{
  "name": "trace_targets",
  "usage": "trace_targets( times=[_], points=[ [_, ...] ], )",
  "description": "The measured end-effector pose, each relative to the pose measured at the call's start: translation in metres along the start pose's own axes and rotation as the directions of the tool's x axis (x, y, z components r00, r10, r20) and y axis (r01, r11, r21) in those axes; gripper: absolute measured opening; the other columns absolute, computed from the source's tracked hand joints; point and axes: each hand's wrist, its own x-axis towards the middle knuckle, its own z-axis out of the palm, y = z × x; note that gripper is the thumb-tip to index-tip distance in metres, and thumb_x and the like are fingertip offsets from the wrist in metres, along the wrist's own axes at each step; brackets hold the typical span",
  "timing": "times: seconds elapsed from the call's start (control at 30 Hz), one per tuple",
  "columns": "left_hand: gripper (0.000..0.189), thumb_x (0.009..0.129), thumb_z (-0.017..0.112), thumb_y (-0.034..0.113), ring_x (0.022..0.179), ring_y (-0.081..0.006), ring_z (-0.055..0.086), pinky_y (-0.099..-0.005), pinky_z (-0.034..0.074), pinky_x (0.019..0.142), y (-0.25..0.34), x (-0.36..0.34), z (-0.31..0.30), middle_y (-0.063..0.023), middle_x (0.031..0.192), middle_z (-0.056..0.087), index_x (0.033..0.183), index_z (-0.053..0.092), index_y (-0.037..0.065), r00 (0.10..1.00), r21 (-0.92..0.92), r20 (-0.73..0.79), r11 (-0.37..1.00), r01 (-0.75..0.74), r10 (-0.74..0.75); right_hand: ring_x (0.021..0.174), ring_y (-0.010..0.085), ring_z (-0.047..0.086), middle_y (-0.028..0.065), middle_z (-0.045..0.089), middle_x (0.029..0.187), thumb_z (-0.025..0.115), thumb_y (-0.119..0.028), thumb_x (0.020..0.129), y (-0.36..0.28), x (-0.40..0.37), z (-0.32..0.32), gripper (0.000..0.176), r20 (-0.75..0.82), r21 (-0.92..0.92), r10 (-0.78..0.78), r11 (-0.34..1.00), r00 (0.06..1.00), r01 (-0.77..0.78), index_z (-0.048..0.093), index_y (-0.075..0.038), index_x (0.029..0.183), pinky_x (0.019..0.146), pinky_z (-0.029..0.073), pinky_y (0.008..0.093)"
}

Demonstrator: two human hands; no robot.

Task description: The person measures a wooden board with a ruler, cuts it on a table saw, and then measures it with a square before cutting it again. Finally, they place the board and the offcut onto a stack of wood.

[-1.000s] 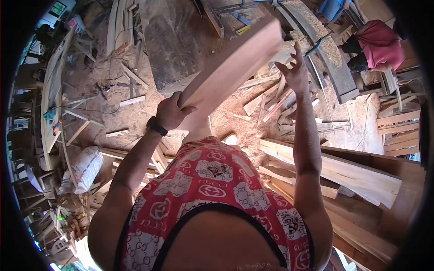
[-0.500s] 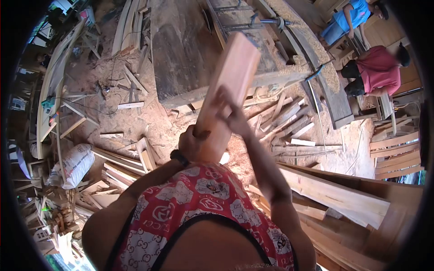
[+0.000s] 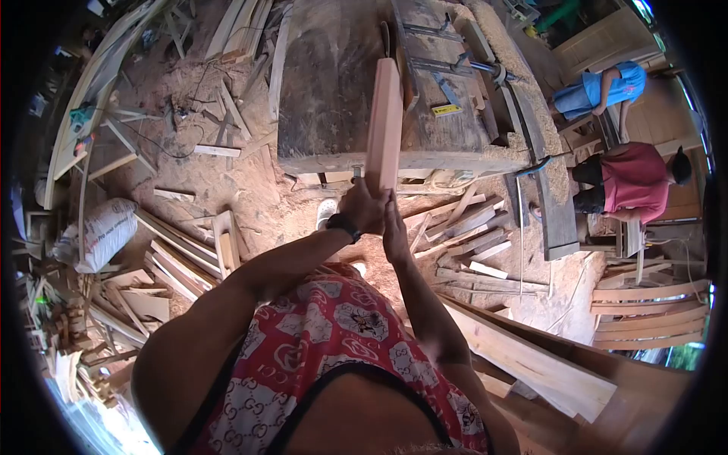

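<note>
A long planed wooden board (image 3: 385, 125) points away from me, its far end over the workbench (image 3: 318, 114). My left hand (image 3: 362, 208), with a dark watch on the wrist, is closed around the board's near end. My right hand (image 3: 395, 229) lies against the right side of that same end, just beside the left hand. Its fingers are stretched out and flat, and its thumb is hidden. A blue-handled try square (image 3: 447, 95) with a yellow part lies on the bench, to the right of the board.
Clamps (image 3: 470, 64) sit along the bench's right part. Wood offcuts (image 3: 470, 231) litter the sawdust-covered floor. Long planks (image 3: 531, 364) lie at the lower right, and a white sack (image 3: 106, 231) stands at the left. Two people, in a blue shirt (image 3: 626, 83) and a red shirt (image 3: 637, 182), are at the right.
The board has turned from its wide face to a narrower edge and points straighter ahead. My right hand has moved from the board's face down to its near end. The view has shifted.
</note>
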Motion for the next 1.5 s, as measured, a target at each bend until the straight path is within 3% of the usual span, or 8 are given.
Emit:
trace_targets(
  times=[0.23, 0.37, 0.43, 0.53, 0.63, 0.7, 0.8, 1.5],
  points=[
    [0.035, 0.102, 0.046, 0.032, 0.073, -0.0369, 0.068, -0.0441, 0.054, 0.066, 0.023, 0.053, 0.038, -0.0213, 0.078, 0.068, 0.109, 0.058, 0.0, 0.919, -0.439, 0.148, 0.857, -0.269, 0.364, 0.12, 0.0198, 0.054, 0.0162, 0.058, 0.131, 0.055, -0.03, 0.1, -0.003, 0.044, -0.061, 0.058, -0.102, -0.015, -0.007, 1.0, 0.995, 0.005, 0.039, 0.005, 0.145, 0.103, 0.041, 0.0308],
    [0.028, 0.1, 0.051, 0.02, 0.075, -0.0313, 0.069, -0.0399, 0.053, 0.067, 0.005, 0.095, 0.057, -0.0189, 0.078, 0.067, 0.118, 0.058, -0.001, 0.725, 0.019, 0.203, 0.738, -0.675, 0.658, 0.119, 0.0214, 0.058, 0.0192, 0.059, 0.131, 0.071, -0.023, 0.089, -0.012, 0.068, -0.075, 0.07, -0.118, -0.068, -0.083, 0.995, 0.99, 0.075, 0.039, 0.005, 0.144, 0.099, 0.046, 0.0318],
    [0.034, 0.098, 0.056, 0.02, 0.08, -0.031, 0.069, -0.0391, 0.053, 0.07, 0.012, 0.107, 0.049, -0.0208, 0.085, 0.068, 0.121, 0.056, -0.004, 0.805, -0.261, 0.317, 0.862, -0.434, 0.501, 0.12, 0.0257, 0.059, 0.0222, 0.058, 0.133, 0.072, -0.02, 0.085, 0.006, 0.081, -0.08, 0.073, -0.134, -0.228, -0.176, 0.963, 0.975, 0.143, 0.039, 0.004, 0.145, 0.099, 0.048, 0.0338],
    [0.049, 0.097, 0.059, 0.026, 0.082, -0.0331, 0.069, -0.039, 0.053, 0.073, 0.02, 0.135, 0.061, -0.0227, 0.088, 0.068, 0.131, 0.049, -0.007, 0.869, -0.529, 0.131, 0.774, -0.346, 0.478, 0.121, 0.0339, 0.059, 0.0259, 0.055, 0.135, 0.071, -0.014, 0.077, -0.005, 0.091, -0.074, 0.076, -0.11, -0.518, -0.293, 0.832, 0.95, 0.197, 0.04, 0.001, 0.145, 0.096, 0.052, 0.0375],
    [0.063, 0.095, 0.061, 0.027, 0.086, -0.0353, 0.069, -0.0392, 0.054, 0.076, 0.034, 0.154, 0.055, -0.0273, 0.094, 0.068, 0.142, 0.038, -0.008, 0.672, -0.168, -0.286, 0.655, -0.737, 0.683, 0.12, 0.0386, 0.058, 0.0253, 0.055, 0.135, 0.066, -0.007, 0.072, -0.009, 0.112, -0.075, 0.075, -0.038, -0.69, -0.402, 0.673, 0.915, 0.267, 0.044, -0.003, 0.144, 0.095, 0.053, 0.0397],
    [0.069, 0.095, 0.061, 0.024, 0.095, -0.0379, 0.068, -0.0397, 0.053, 0.081, 0.049, 0.154, 0.036, -0.0327, 0.105, 0.064, 0.146, 0.03, -0.01, 0.901, -0.262, 0.224, 0.913, -0.311, 0.371, 0.118, 0.0396, 0.058, 0.024, 0.055, 0.135, 0.062, -0.005, 0.071, -0.008, 0.123, -0.077, 0.073, 0.0, -0.728, -0.483, 0.6, 0.875, 0.331, 0.046, -0.004, 0.142, 0.095, 0.053, 0.0401],
    [0.077, 0.095, 0.061, 0.032, 0.1, -0.0453, 0.065, -0.0451, 0.052, 0.087, 0.055, 0.171, 0.031, -0.0356, 0.108, 0.063, 0.148, 0.025, -0.01, 0.894, -0.232, 0.303, 0.935, -0.267, 0.331, 0.117, 0.039, 0.059, 0.0213, 0.057, 0.133, 0.057, -0.003, 0.073, -0.021, 0.134, -0.077, 0.065, -0.065, -0.664, -0.41, 0.698, 0.91, 0.268, 0.051, -0.003, 0.138, 0.094, 0.054, 0.0408],
    [0.055, 0.097, 0.055, 0.024, 0.104, -0.036, 0.066, -0.039, 0.05, 0.086, 0.064, 0.24, 0.028, -0.0263, 0.112, 0.066, 0.14, 0.04, -0.005, 0.854, -0.569, 0.247, 0.782, -0.255, 0.458, 0.09, 0.0438, 0.066, 0.0252, 0.064, 0.112, 0.058, -0.005, 0.081, -0.023, 0.202, -0.07, 0.056, -0.293, -0.639, -0.346, 0.764, 0.891, 0.086, 0.054, -0.013, 0.136, 0.07, 0.057, 0.0484]
  ],
)
